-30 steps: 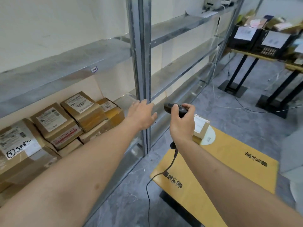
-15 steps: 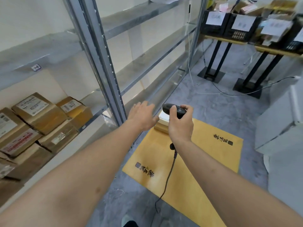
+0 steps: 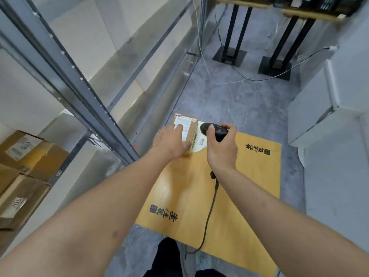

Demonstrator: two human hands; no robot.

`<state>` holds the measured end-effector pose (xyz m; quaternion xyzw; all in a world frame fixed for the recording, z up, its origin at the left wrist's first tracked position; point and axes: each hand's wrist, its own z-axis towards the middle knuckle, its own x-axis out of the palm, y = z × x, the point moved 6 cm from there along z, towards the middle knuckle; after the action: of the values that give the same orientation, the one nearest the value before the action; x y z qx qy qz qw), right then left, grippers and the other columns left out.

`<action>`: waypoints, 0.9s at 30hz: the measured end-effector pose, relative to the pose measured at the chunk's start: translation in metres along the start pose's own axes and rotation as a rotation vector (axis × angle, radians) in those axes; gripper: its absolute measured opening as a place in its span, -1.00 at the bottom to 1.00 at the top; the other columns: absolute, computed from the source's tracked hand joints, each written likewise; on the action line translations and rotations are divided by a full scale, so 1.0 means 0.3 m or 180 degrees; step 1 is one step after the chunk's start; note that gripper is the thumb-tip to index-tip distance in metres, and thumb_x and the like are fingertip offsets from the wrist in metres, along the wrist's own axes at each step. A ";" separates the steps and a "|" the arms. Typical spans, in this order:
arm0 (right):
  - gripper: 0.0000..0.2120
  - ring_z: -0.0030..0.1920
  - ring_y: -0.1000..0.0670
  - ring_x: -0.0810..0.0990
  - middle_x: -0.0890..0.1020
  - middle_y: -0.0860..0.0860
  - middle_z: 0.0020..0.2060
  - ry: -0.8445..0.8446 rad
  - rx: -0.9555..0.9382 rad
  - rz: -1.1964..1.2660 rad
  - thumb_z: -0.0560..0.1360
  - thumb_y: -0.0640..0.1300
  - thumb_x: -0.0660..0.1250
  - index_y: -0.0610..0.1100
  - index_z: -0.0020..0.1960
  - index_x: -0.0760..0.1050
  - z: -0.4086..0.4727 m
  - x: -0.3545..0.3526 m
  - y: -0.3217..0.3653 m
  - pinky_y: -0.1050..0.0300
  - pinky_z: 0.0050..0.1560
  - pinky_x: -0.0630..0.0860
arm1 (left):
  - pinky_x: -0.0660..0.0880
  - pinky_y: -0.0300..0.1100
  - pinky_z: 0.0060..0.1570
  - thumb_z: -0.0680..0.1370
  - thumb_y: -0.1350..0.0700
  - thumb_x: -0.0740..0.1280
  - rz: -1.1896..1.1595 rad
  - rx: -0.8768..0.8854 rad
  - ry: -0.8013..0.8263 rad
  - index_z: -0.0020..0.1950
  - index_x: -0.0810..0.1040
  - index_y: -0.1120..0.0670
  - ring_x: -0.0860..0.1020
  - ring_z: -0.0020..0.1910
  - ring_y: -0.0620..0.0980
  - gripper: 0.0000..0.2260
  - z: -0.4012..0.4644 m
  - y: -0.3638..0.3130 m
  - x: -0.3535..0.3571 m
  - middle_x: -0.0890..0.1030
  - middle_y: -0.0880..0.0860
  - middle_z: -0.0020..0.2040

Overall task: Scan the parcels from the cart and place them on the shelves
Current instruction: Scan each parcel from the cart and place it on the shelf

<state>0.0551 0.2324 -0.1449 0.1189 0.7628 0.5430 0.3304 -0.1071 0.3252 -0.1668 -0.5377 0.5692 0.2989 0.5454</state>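
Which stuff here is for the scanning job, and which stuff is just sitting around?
For the job: small parcel under the left hand; scanner in the right hand; yellow cart top; shelf rack; shelved boxes.

Just sitting around: black stands; floor cables; white disc.

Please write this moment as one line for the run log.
left hand: on parcel, grip unclear | right hand: holds scanner beside parcel | parcel: on cart
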 end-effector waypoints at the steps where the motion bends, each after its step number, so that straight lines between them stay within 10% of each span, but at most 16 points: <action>1: -0.67 -0.09 0.15 0.58 0.59 0.23 -0.08 -0.0057 0.0062 -0.0025 0.65 0.18 0.30 0.05 0.31 0.38 0.020 0.018 -0.016 0.20 -0.13 0.40 | 0.45 0.05 0.19 0.57 -0.19 0.30 -0.0044 0.0017 0.0059 0.36 0.46 0.07 0.49 0.29 0.18 -0.53 0.035 0.007 0.024 0.51 0.11 0.32; 8: -0.65 -0.01 0.05 0.60 0.57 0.26 -0.07 -0.0206 0.0377 -0.0226 0.64 0.18 0.32 0.07 0.33 0.37 0.152 0.183 -0.097 0.07 0.03 0.48 | 0.46 0.07 0.21 0.53 -0.21 0.38 -0.0221 0.0019 0.0422 0.41 0.38 0.07 0.45 0.33 0.21 -0.43 0.257 0.103 0.175 0.42 0.14 0.36; 17: -0.61 0.03 0.23 0.61 0.61 0.28 -0.03 -0.0210 0.0610 -0.0287 0.57 0.22 0.41 0.17 0.30 0.38 0.239 0.334 -0.194 0.10 0.11 0.56 | 0.37 0.11 0.44 0.30 -0.39 0.52 -0.0713 -0.0399 0.0668 0.70 -0.16 -0.02 0.26 0.52 0.21 0.23 0.408 0.183 0.361 0.07 0.14 0.58; 27: -0.61 -0.05 0.31 0.57 0.59 0.28 -0.06 -0.0232 0.0702 -0.0339 0.61 0.20 0.38 0.10 0.34 0.37 0.217 0.321 -0.265 0.34 -0.11 0.43 | 0.44 0.12 0.25 0.27 -0.34 0.56 -0.0869 -0.0877 0.0666 0.68 -0.28 0.00 0.37 0.39 0.28 0.31 0.350 0.195 0.387 0.15 0.19 0.50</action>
<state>0.0379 0.3030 -0.2656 0.1335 0.8106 0.4328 0.3712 -0.1105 0.4035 -0.3146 -0.7073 0.4985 0.2398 0.4401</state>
